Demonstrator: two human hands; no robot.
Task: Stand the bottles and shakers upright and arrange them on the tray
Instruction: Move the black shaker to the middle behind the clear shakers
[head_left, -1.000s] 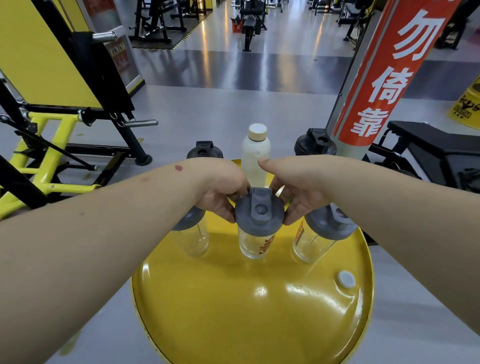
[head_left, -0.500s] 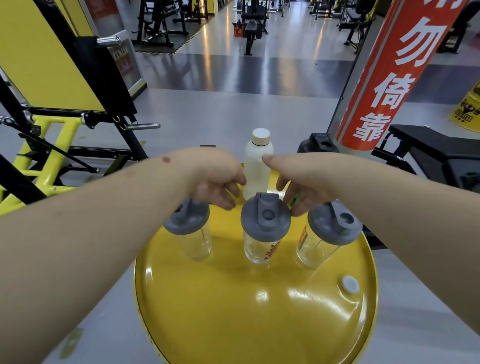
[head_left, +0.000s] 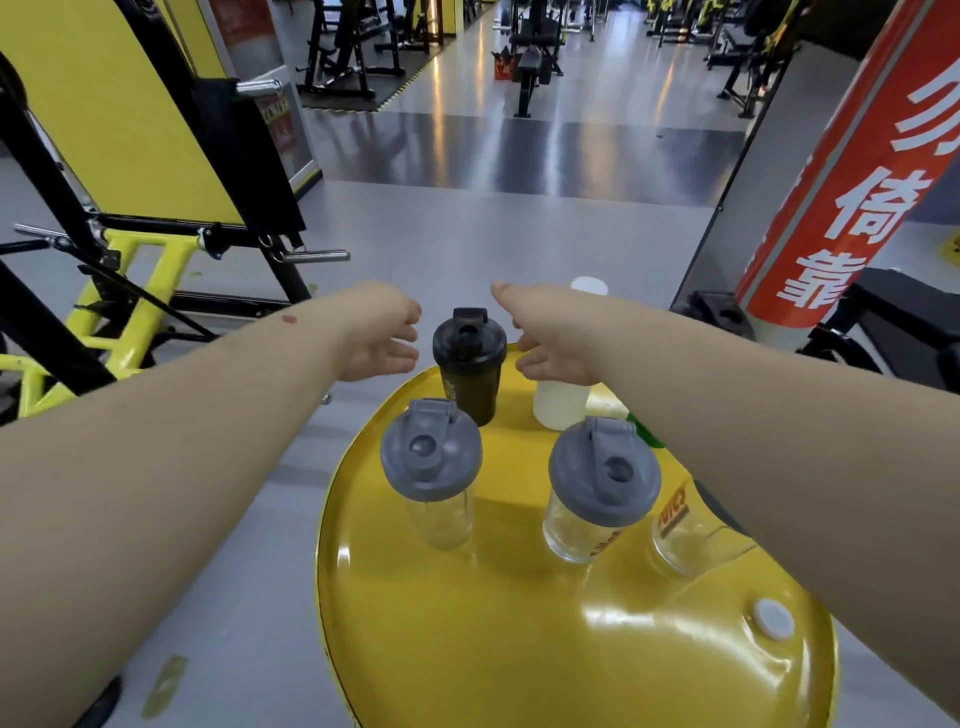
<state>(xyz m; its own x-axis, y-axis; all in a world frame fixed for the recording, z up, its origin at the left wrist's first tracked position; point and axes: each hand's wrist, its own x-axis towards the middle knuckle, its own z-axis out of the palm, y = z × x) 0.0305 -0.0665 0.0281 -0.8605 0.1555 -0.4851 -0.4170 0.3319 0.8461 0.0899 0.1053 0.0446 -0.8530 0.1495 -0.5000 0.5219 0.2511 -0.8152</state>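
A round yellow tray (head_left: 519, 649) carries upright containers. A black shaker (head_left: 469, 366) stands at its far edge. My left hand (head_left: 382, 335) hovers just left of it and my right hand (head_left: 550, 340) just right of it, both empty with fingers apart, neither touching it. A white bottle (head_left: 561, 402) stands behind my right hand, mostly hidden. Two clear shakers with grey lids stand nearer: one on the left (head_left: 431, 470), one in the middle (head_left: 602, 486). A third clear shaker (head_left: 691, 540) is half hidden under my right forearm.
A yellow and black gym machine (head_left: 130, 249) stands on the left. A red pillar with white characters (head_left: 852, 171) and a black bench (head_left: 904, 317) stand on the right. Another black shaker (head_left: 719, 312) sits at the pillar's foot. Grey floor lies beyond the tray.
Both hands have let go of the middle grey-lidded shaker and reached forward to either side of the black shaker. The view has shifted, so the tray sits further right.
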